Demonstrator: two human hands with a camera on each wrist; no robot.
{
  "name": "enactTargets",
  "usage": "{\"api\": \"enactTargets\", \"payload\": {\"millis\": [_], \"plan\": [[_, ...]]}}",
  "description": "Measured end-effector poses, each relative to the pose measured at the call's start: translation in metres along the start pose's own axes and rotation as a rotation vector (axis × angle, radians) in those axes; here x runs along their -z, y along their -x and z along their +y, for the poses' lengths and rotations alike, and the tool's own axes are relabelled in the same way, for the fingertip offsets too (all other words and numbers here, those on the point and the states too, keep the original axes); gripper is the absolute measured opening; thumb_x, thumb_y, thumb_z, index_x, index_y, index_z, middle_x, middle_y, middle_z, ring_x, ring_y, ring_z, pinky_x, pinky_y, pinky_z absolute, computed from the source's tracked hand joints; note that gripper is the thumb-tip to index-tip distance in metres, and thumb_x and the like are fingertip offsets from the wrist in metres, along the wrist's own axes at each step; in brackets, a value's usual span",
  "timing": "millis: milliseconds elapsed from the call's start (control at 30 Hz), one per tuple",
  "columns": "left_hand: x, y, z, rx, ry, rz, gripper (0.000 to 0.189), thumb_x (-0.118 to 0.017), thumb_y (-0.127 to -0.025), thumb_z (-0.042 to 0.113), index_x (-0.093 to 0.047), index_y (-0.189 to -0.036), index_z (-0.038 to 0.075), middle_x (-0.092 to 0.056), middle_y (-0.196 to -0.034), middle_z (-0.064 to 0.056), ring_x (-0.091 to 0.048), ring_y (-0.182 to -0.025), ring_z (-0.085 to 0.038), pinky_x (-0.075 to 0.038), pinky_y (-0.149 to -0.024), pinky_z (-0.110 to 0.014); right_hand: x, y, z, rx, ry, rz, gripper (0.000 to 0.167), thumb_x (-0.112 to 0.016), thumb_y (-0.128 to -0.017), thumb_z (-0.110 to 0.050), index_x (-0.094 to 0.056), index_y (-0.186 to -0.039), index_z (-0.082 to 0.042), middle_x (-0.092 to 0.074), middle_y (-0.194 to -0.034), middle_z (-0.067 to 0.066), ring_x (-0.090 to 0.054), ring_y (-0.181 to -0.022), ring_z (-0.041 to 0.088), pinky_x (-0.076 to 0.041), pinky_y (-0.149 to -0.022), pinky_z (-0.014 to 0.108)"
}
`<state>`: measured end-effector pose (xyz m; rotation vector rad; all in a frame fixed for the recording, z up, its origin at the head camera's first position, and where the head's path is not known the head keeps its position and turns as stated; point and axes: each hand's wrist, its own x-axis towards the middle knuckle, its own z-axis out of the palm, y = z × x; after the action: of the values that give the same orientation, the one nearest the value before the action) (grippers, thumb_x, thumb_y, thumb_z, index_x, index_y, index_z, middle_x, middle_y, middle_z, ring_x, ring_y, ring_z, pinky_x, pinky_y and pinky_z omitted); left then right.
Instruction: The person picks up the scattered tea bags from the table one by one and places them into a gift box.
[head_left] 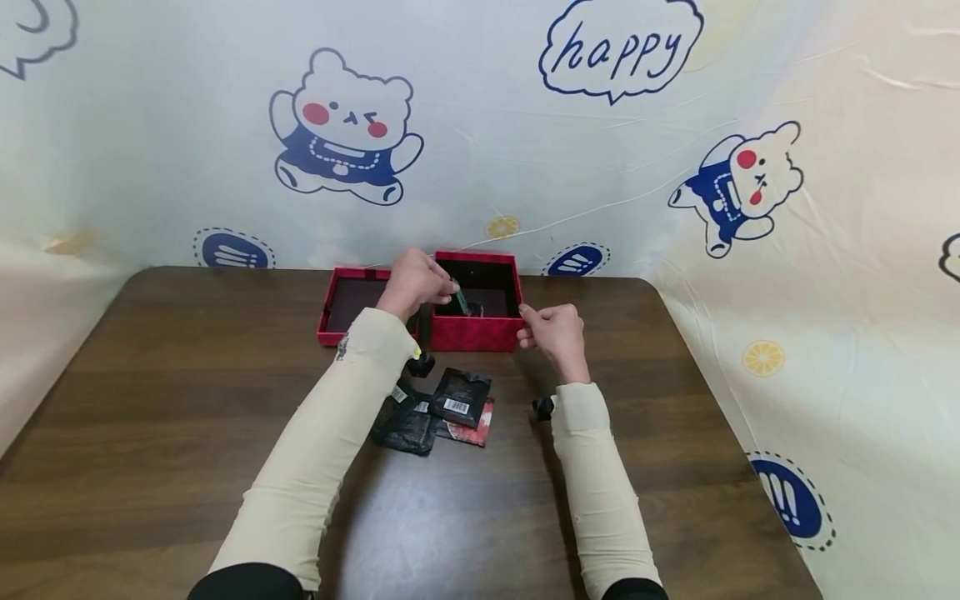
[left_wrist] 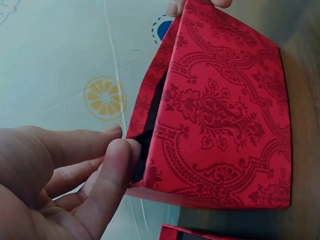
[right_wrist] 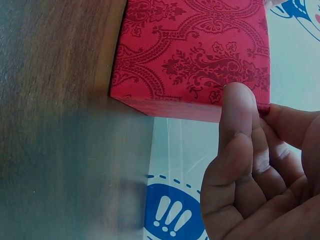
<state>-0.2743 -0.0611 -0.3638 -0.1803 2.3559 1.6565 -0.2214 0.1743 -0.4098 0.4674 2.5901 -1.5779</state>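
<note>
An open red patterned box (head_left: 474,335) with a dark inside stands near the table's far edge. My left hand (head_left: 416,282) reaches over its left side and pinches a thin dark-green packet (head_left: 462,302) between thumb and fingers, its lower end down inside the box. In the left wrist view only a dark edge of what it holds shows at the opening; the rest is behind the box wall (left_wrist: 215,105). At the front right corner, my right hand (head_left: 557,332) grips the box rim, thumb at the top edge and a fingertip against the patterned side (right_wrist: 195,60).
The red box lid (head_left: 327,321) lies inside-up left of the box, partly behind my left hand. In front of the box is a loose pile: black packets (head_left: 461,390) with white labels and a red packet (head_left: 482,425) partly underneath. A printed cloth (head_left: 480,125) hangs behind the table.
</note>
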Motion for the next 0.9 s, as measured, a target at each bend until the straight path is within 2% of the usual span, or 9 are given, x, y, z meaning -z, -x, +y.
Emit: {"api": "enactTargets", "payload": {"millis": [133, 300, 500, 700, 900], "plan": [[0.002, 0.002, 0.000, -0.009, -0.066, -0.002, 0.020, -0.080, -0.086, 0.004, -0.074, -0.103, -0.005, -0.067, -0.105, -0.020, -0.073, -0.081, -0.027, -0.060, -0.080, -0.037, -0.001, 0.000, 0.000, 0.014, -0.001, 0.003, 0.036, -0.068, -0.097, -0.039, -0.079, -0.082, -0.007, -0.074, -0.075, 0.011, -0.074, -0.081, 0.035, -0.056, -0.068, 0.034], [0.004, 0.006, 0.002, -0.038, -0.150, -0.007, 0.015, -0.079, -0.088, 0.008, -0.077, -0.097, -0.003, -0.068, -0.102, -0.019, -0.070, -0.077, -0.026, -0.059, -0.084, -0.041, -0.001, -0.001, 0.000, 0.010, 0.006, 0.015, 0.036, -0.068, -0.097, -0.039, -0.080, -0.083, -0.008, -0.073, -0.074, 0.009, -0.074, -0.080, 0.033, -0.055, -0.070, 0.034], [0.009, 0.013, 0.003, -0.061, -0.152, -0.012, 0.014, -0.079, -0.089, 0.010, -0.078, -0.096, -0.002, -0.068, -0.102, -0.018, -0.069, -0.081, -0.029, -0.059, -0.085, -0.042, -0.002, -0.001, 0.000, 0.008, -0.003, 0.003, 0.036, -0.068, -0.097, -0.039, -0.080, -0.085, -0.008, -0.073, -0.073, 0.008, -0.074, -0.083, 0.035, -0.056, -0.071, 0.034], [0.017, 0.020, -0.001, -0.089, -0.202, -0.027, 0.014, -0.079, -0.089, 0.014, -0.079, -0.094, 0.001, -0.069, -0.099, -0.016, -0.070, -0.079, -0.028, -0.060, -0.077, -0.035, -0.002, -0.001, 0.000, 0.009, -0.009, -0.003, 0.035, -0.068, -0.097, -0.039, -0.080, -0.086, -0.007, -0.073, -0.074, 0.009, -0.073, -0.084, 0.037, -0.057, -0.076, 0.036], [0.023, 0.029, -0.006, -0.086, -0.161, -0.067, 0.014, -0.078, -0.090, 0.012, -0.079, -0.096, -0.001, -0.070, -0.100, -0.017, -0.071, -0.084, -0.033, -0.061, -0.075, -0.034, -0.003, -0.001, 0.001, 0.020, -0.010, 0.010, 0.035, -0.069, -0.097, -0.038, -0.080, -0.087, -0.006, -0.073, -0.073, 0.008, -0.074, -0.078, 0.033, -0.058, -0.075, 0.034]]}}
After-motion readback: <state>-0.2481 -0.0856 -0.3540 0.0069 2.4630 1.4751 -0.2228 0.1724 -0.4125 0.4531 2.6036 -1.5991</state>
